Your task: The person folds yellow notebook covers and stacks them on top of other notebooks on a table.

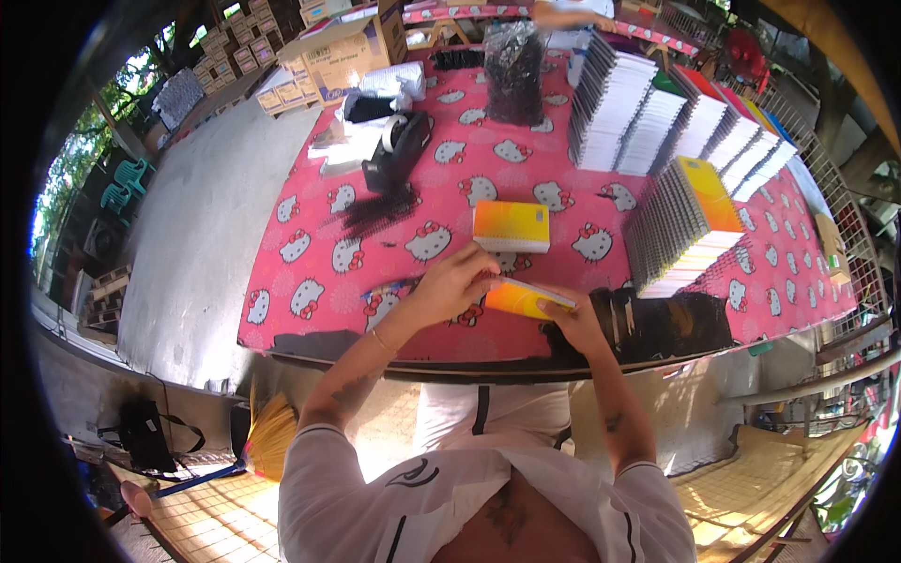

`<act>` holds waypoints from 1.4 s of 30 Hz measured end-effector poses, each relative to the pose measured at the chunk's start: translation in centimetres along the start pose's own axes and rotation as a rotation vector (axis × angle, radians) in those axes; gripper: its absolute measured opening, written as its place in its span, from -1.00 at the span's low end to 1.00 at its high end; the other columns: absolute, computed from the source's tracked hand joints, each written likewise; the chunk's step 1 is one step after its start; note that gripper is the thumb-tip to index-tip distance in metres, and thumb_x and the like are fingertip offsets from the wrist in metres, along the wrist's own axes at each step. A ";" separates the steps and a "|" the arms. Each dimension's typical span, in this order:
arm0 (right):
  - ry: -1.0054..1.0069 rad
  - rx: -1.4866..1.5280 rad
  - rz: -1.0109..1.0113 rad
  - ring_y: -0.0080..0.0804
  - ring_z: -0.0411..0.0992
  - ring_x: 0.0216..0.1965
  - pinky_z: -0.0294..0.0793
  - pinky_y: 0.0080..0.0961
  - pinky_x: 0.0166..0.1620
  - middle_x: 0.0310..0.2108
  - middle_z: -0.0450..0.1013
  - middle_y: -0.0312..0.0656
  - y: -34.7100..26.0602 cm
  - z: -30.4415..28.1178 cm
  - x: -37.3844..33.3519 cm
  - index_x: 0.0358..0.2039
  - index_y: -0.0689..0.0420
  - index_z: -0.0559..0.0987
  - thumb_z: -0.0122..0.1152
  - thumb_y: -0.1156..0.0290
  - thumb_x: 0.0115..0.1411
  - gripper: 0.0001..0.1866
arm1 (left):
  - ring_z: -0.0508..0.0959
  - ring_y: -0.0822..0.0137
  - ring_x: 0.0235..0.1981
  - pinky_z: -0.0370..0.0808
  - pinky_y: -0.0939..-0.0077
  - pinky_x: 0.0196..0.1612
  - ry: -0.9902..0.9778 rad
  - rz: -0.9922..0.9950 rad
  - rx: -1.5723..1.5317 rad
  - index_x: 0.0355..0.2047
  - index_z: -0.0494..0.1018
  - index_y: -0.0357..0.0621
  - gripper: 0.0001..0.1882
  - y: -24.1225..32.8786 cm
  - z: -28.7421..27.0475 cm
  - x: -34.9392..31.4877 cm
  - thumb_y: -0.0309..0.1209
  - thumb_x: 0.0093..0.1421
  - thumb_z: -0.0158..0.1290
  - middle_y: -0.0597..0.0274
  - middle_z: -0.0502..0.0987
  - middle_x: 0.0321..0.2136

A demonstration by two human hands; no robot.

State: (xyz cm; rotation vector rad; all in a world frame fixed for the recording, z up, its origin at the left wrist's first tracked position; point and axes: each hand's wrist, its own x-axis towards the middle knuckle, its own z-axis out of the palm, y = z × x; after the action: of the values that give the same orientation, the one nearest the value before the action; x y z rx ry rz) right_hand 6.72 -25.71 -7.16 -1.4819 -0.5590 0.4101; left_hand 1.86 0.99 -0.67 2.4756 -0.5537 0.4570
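Now | right fingers pinch one yellow notebook | left fingers: grip unclear | one tape dispenser

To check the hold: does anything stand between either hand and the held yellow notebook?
Nothing visible does: the left hand is at the left end of the notebook, the right hand grips its right end. The small yellow stack lies beyond, not between.
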 end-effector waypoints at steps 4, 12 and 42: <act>0.060 -0.073 -0.109 -0.65 0.46 -0.19 0.52 -0.64 -0.15 -0.13 0.60 -0.22 -2.3 1.6 0.1 0.09 0.29 0.57 0.19 0.41 0.36 -0.66 | 0.43 0.10 0.12 0.27 0.01 0.17 0.189 -0.051 0.480 0.14 0.39 -0.20 -0.48 5.4 1.7 -0.8 -0.22 0.24 0.16 0.04 0.41 0.11; -0.031 -0.123 -0.110 -0.65 0.48 -0.21 0.54 -0.61 -0.14 -0.13 0.61 -0.20 -2.4 -0.1 -0.4 0.11 0.27 0.56 0.16 0.44 0.37 -0.66 | 0.61 0.13 -0.17 0.38 0.07 0.07 -0.052 -0.068 -0.029 -0.06 0.55 -0.08 -0.75 1.8 -0.6 -0.5 -0.30 0.30 0.11 0.11 0.62 -0.25; -0.075 -0.007 0.007 -0.56 0.48 -0.09 0.47 -0.55 0.03 -0.10 0.59 -0.18 -0.7 0.5 -1.2 0.10 0.28 0.56 0.22 0.50 0.30 -0.64 | 0.58 0.04 -0.41 0.52 0.20 -0.31 -0.040 0.067 0.023 -0.28 0.57 -0.14 -0.79 1.6 -0.4 -0.9 -0.26 0.21 0.22 0.13 0.55 -0.46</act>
State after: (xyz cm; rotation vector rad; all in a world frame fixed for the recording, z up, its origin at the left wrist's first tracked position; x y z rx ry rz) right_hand 5.43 -26.03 -6.61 -1.4804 -0.6152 0.4712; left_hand 0.28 0.27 0.01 2.4987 -0.6529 0.4429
